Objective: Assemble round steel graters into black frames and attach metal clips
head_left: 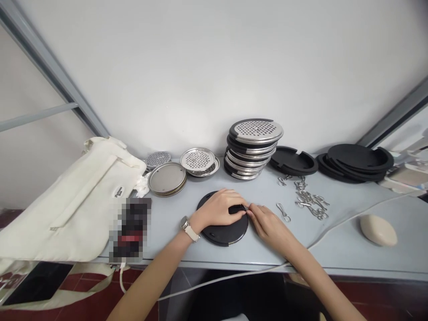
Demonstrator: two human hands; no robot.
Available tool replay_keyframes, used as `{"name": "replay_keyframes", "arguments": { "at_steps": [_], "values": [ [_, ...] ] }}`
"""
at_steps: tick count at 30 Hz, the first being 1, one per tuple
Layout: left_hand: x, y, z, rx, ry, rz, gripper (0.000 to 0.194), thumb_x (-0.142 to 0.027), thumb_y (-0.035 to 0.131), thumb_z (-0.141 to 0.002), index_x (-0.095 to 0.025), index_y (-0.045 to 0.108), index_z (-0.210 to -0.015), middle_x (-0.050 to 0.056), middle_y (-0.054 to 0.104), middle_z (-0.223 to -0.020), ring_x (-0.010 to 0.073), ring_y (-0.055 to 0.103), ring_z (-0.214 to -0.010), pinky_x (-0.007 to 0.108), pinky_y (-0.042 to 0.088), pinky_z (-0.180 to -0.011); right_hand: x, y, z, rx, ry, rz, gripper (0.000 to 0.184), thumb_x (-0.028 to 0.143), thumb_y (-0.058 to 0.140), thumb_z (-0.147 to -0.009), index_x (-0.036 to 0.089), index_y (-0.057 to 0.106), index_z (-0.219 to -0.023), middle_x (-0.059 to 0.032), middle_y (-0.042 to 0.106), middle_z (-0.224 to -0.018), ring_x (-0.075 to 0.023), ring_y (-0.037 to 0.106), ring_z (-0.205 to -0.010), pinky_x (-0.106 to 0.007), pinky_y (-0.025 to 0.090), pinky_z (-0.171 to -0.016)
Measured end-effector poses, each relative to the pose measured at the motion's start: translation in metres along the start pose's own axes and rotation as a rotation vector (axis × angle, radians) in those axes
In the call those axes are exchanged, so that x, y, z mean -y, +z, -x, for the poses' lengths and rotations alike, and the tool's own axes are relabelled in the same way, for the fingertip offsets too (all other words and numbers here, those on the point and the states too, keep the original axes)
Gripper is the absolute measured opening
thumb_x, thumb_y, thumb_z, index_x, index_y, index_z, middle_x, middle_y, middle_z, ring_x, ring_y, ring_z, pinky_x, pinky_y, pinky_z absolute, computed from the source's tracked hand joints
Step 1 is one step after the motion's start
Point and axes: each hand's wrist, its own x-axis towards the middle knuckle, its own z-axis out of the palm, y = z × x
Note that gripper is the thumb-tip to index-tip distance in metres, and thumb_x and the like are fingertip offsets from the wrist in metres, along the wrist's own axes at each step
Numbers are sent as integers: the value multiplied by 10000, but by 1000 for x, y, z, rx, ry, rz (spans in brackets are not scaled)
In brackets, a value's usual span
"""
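Observation:
A black round disc (223, 235) lies on the grey table in front of me, its underside with small slots facing up. My left hand (222, 207), with a watch at the wrist, reaches across the disc, its fingers and thumb closed on the right rim. At that same edge my right hand (264, 220) pinches with thumb and forefinger. Whatever is between those fingertips is tiny and mostly hidden; a glint of metal shows there. Just right of my right hand lies a loose metal spring clip (283, 212), and a pile of similar clips (310, 200) is behind it.
Behind the disc rises a stack of perforated metal plates in black rims (256, 149). Metal discs (167, 178) and grater-like plates (198, 159) sit left. Black trays (359, 160) stand right. A white bag (83, 200), blurred phone (130, 229), cable (337, 223) and cream-coloured oval object (379, 230) flank me.

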Motion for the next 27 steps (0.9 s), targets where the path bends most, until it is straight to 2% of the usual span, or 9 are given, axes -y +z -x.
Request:
{"name": "replay_keyframes", "arguments": {
  "at_steps": [6,11,27],
  "values": [
    [-1,2,0,6,0,-8,202,-203,528,-850,-190,609,-1034,44,661,-965,187,588,-958,329,414,-915,2,-2,0,-21,-3,-8,263,264,272,-981,203,467,-815,-56,589,-708,-194,548,-645,-303,420,-611],
    [-1,3,1,-19,28,6,257,-202,531,-856,-200,585,-1107,44,656,-1051,186,579,-1013,338,402,-964,1,-2,1,-21,-2,-12,247,266,285,-977,180,510,-925,-75,619,-757,-208,576,-691,-314,440,-638],
    [-5,1,2,-19,61,-20,241,-179,535,-852,-180,581,-1088,44,648,-1028,182,569,-1002,325,410,-947,0,-1,3,-13,-6,-60,242,250,282,-982,180,498,-899,-67,608,-773,-202,571,-720,-312,427,-665]
  ]
}}
